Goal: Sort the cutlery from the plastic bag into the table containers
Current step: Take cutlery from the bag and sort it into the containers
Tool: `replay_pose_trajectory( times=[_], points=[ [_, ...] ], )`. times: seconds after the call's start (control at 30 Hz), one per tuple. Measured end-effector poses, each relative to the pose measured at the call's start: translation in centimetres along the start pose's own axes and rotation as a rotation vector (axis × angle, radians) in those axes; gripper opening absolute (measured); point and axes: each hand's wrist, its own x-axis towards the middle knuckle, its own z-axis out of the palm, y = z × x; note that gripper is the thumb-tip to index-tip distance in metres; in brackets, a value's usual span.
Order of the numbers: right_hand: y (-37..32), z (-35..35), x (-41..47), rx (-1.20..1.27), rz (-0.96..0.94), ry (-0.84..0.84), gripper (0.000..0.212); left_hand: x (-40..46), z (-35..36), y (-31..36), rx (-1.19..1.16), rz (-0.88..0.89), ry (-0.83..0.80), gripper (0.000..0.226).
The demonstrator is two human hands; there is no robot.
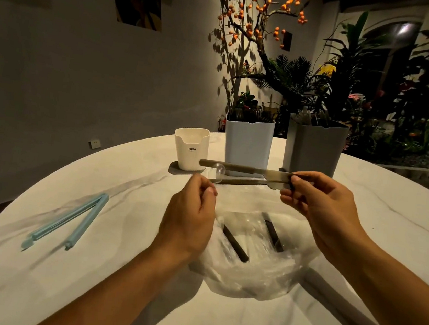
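Above the clear plastic bag [254,271], my right hand [320,209] pinches the clear end of a dark-handled plastic knife [234,167], which lies level with its handle pointing left. Just below it is a second dark-handled piece [240,182] with a clear round spoon bowl [216,172] at its left end. My left hand [191,213] pinches it there with curled fingertips. Two more dark-handled pieces [235,243] lie inside the bag. Behind stand a small white cup [190,150], a tall pale container [247,146] and a tall grey container [313,149], the tall ones holding cutlery.
An open light-blue bag clip [67,220] lies on the round white marble table [87,281] to the left. Plants and an orange-berried branch stand behind the containers. The table edge curves away on the left and right.
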Motion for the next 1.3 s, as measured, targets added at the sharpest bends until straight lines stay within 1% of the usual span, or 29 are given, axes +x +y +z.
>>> replay_pose_trajectory(
  times=[0.07,0.1,0.13,0.17,0.2,0.23,0.33,0.47,0.57,0.63,0.7,0.8,0.9,1.03,1.1,1.17,1.3],
  points=[
    [0.0,0.1,-0.1,-0.057,-0.038,0.001,0.013,-0.4,-0.3,0.3,0.113,0.129,0.134,0.005],
    [-0.1,0.2,-0.3,-0.095,-0.064,-0.017,0.011,-0.5,-0.4,0.4,0.18,0.211,0.181,0.017],
    [-0.2,0.4,-0.5,-0.129,-0.092,-0.045,0.009,-0.4,-0.4,0.2,0.272,0.289,0.19,0.031],
    [-0.3,0.6,-0.8,-0.151,-0.116,-0.078,0.009,-0.2,-0.2,-0.1,0.361,0.347,0.171,0.044],
    [-0.5,0.9,-1.1,-0.163,-0.136,-0.109,0.01,-0.1,0.0,-0.3,0.436,0.388,0.156,0.051],
    [-0.6,1.1,-1.4,-0.172,-0.153,-0.133,0.011,0.0,0.1,-0.5,0.491,0.401,0.137,0.051],
    [-1.0,1.6,-1.9,-0.165,-0.187,-0.18,0.012,0.3,-0.1,-0.9,0.542,0.422,0.108,0.035],
    [-0.9,1.8,-1.9,-0.137,-0.191,-0.2,0.014,0.3,-0.1,-0.7,0.567,0.467,0.074,0.032],
    [-1.1,1.6,-1.8,-0.115,-0.189,-0.274,0.025,0.2,0.1,-0.5,0.593,0.403,0.018,0.034],
    [-1.3,1.4,-1.8,-0.1,-0.175,-0.357,0.028,0.4,0.3,-0.7,0.574,0.359,0.007,0.031],
    [-1.4,1.3,-1.8,-0.085,-0.172,-0.39,0.023,0.6,0.4,-0.9,0.544,0.331,0.002,0.028],
    [-1.5,1.6,-1.7,-0.106,-0.207,-0.354,0.019,0.6,0.6,-1.0,0.498,0.296,-0.035,0.027],
    [-1.9,1.9,-1.6,-0.17,-0.28,-0.295,0.017,0.4,0.5,-0.5,0.429,0.269,-0.034,0.027],
    [-3.2,2.0,-1.2,-0.131,-0.318,-0.278,0.019,0.4,-0.2,0.6,0.315,0.244,-0.029,0.026],
    [-4.0,1.9,-0.9,-0.116,-0.34,-0.26,0.017,0.5,-0.4,1.4,0.23,0.226,-0.081,0.028],
    [-4.8,1.8,-0.3,-0.135,-0.36,-0.227,0.019,0.4,-0.3,2.5,0.152,0.202,-0.163,0.029],
    [-6.8,1.7,1.2,-0.144,-0.358,-0.191,0.028,1.1,0.2,4.8,-0.054,0.111,-0.306,0.018]
  ],
)
